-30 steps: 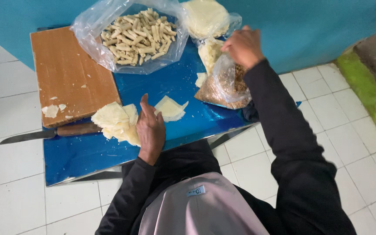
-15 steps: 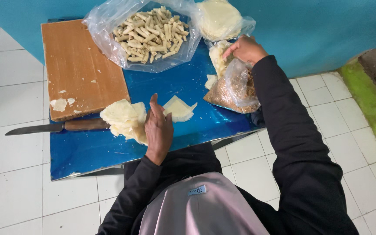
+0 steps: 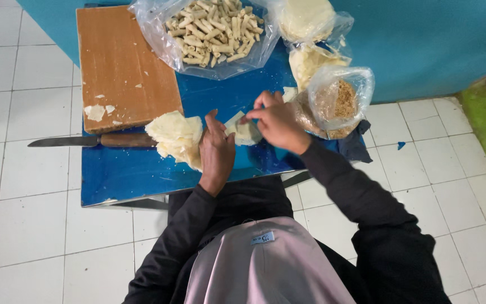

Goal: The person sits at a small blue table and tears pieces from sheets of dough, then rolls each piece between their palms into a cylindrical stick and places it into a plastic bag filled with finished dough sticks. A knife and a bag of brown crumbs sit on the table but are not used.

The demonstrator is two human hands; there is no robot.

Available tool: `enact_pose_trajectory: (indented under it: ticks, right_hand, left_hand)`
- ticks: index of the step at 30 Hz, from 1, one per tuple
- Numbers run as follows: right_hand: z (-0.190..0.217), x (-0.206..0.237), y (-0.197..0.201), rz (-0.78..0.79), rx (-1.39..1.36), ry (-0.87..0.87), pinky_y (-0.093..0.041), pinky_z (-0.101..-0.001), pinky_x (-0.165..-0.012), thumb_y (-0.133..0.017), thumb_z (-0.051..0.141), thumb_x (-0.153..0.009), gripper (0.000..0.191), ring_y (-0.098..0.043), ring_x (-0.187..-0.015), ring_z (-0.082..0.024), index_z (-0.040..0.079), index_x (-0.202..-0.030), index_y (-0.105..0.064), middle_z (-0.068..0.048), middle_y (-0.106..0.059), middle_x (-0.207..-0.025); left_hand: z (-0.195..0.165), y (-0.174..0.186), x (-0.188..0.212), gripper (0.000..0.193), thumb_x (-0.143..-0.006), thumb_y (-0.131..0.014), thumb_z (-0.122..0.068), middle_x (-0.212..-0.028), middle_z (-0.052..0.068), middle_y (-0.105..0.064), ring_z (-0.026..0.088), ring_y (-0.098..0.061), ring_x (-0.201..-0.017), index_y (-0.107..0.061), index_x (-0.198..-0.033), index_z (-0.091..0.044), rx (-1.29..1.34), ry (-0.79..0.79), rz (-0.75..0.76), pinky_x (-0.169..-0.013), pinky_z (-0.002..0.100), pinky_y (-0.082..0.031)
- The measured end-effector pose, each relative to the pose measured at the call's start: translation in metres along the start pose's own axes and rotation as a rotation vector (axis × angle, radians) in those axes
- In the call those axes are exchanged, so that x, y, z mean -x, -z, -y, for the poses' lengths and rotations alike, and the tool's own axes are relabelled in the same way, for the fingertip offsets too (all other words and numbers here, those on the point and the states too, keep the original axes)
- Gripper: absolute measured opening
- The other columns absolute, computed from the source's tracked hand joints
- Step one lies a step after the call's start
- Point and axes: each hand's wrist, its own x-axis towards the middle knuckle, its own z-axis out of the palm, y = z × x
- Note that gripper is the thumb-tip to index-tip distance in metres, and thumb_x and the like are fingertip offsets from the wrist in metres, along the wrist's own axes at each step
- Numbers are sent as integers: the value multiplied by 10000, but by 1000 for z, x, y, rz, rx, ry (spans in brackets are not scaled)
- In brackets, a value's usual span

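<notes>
The single wrapper sheet (image 3: 244, 130) lies near the low blue table's (image 3: 136, 174) front edge, right of the wrapper stack (image 3: 176, 136) and knife (image 3: 91, 141). The left hand (image 3: 216, 153) rests edge-on beside it, fingers pressed together. The right hand (image 3: 277, 121) pinches its top, left of the crumb bag (image 3: 338, 101).

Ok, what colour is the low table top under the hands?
Bright blue; the table top shows best in the head view.

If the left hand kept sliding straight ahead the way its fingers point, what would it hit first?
The left hand points up the blue table. It would probably first meet the pale wrapper sheet under the right hand, just ahead of its fingertips. Farther on lies the bag of rolled sticks.
</notes>
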Motion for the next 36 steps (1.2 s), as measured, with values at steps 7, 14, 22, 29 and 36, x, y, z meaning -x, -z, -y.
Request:
enact_pose_trajectory:
  ticks: [7, 14, 22, 29, 36]
  right_hand:
    - [22, 18, -5, -71, 222, 0, -378, -447, -845, -636, -26, -811, 553, -455, -1030, -294, 242, -1280, -753, -38, -494, -1095]
    - [43, 40, -8, 10, 592, 102, -390, -466, -857, -552, 86, -939, 636, -457, -1029, -241, 287, -1542, -515, -30, -493, -1158]
    - [28, 32, -14, 55, 627, 130, -389, -476, -855, -561, 139, -958, 678, -465, -1034, -257, 298, -1596, -394, -53, -487, -1198]
    - [18, 15, -5, 31, 785, 97, -376, -447, -872, -596, 119, -983, 664, -465, -1077, -236, 267, -1614, -450, -28, -488, -1199]
    - [-30, 10, 64, -160, 366, -83, -376, -437, -868, -676, 56, -886, 461, -480, -1060, -259, 341, -1233, -775, -27, -489, -1061]
  left_hand:
    - [-8, 9, -1, 475, -810, -713, 55, -1093, 194, -599, 403, -624, -950, -578, -1262, 3, -56, -103, 19, -786, 478, -512]
    - [-5, 6, 0, 287, -848, -698, 16, -1110, 198, -558, 398, -594, -1034, -624, -1121, 58, -127, -135, 38, -832, 467, -512]
    - [-4, 5, 1, 269, -859, -691, 19, -1141, 209, -542, 401, -586, -1052, -611, -1108, 82, -156, -127, 79, -847, 466, -514]
    - [-2, 2, 1, 241, -860, -683, 0, -1136, 210, -544, 422, -577, -1047, -616, -1078, 77, -164, -112, 96, -858, 488, -503]
    - [0, 1, -1, 225, -866, -680, -15, -1145, 215, -542, 427, -572, -1029, -621, -1075, 45, -103, -126, 75, -841, 494, -495]
